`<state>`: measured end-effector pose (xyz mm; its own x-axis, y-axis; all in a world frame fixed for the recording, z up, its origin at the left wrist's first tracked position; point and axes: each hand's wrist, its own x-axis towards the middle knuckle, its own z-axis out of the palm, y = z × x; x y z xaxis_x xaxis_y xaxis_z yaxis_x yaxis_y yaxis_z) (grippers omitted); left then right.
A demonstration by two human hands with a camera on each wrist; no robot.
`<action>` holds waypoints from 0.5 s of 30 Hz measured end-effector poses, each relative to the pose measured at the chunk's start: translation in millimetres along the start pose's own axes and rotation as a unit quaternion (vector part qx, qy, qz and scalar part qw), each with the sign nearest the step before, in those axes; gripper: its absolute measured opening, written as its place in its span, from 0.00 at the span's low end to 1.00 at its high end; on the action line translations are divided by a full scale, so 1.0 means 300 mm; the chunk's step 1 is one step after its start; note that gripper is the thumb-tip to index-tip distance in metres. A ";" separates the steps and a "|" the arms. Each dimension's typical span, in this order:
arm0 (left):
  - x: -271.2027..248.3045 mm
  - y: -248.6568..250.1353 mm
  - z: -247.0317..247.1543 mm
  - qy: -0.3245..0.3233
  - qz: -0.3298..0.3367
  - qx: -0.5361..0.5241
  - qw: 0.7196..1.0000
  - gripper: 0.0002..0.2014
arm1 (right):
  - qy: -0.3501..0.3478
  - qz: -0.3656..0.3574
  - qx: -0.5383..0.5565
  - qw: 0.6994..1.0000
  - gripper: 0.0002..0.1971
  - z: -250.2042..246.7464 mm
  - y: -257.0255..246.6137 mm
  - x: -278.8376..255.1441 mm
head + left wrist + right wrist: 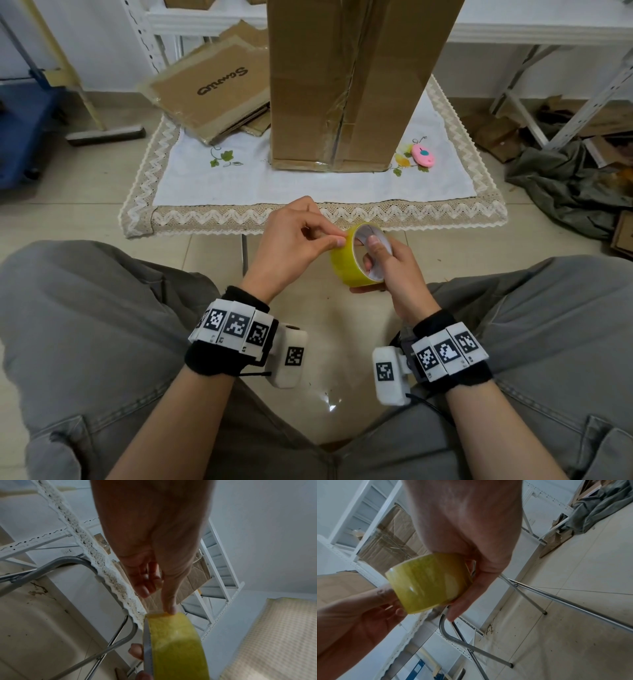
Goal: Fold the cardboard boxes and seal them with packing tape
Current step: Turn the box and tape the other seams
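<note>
A roll of yellow packing tape (347, 265) (175, 646) (428, 582) is held in front of the table's near edge, above my lap. My right hand (383, 263) (467, 561) grips it, thumb inside the core and fingers under the outside. My left hand (305, 236) (164, 601) pinches at the roll's top edge with thumb and forefinger. A tall folded cardboard box (349, 82) stands upright on the table, clear tape running down its middle seam. Flattened cardboard boxes (212, 89) lie stacked at the table's back left.
The low table (239, 212) carries a white embroidered cloth with a lace border. A small pink device (423, 155) lies right of the box. A broom (102, 133) lies on the floor at left, a grey cloth heap (575, 185) at right, white shelving (548, 31) behind.
</note>
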<state>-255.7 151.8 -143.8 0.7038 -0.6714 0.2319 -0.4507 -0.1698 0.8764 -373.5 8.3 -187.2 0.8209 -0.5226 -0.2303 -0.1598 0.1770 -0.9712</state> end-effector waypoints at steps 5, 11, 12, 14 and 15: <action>-0.006 0.006 0.007 -0.013 0.004 -0.022 1.000 0.03 | 0.017 0.032 0.022 0.999 0.11 0.000 -0.012 -0.006; -0.009 0.015 0.006 0.025 -0.024 -0.143 0.989 0.04 | -0.055 0.136 0.078 0.986 0.15 -0.029 -0.034 0.000; -0.007 0.016 0.003 0.039 -0.042 -0.167 0.984 0.04 | -0.070 0.149 0.094 0.982 0.15 -0.035 -0.036 0.000; 0.000 0.015 -0.006 0.062 -0.075 -0.200 0.975 0.03 | -0.094 0.154 0.127 0.975 0.15 -0.042 -0.046 0.000; 0.004 0.012 -0.011 0.069 -0.087 -0.217 0.970 0.03 | -0.103 0.148 0.143 0.973 0.17 -0.044 -0.054 -0.002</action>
<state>-254.6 152.7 -139.0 0.8288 -0.5520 0.0916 -0.0656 0.0668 0.9956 -378.7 -5.4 -172.3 0.8592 -0.2406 -0.4515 -0.2713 0.5338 -0.8009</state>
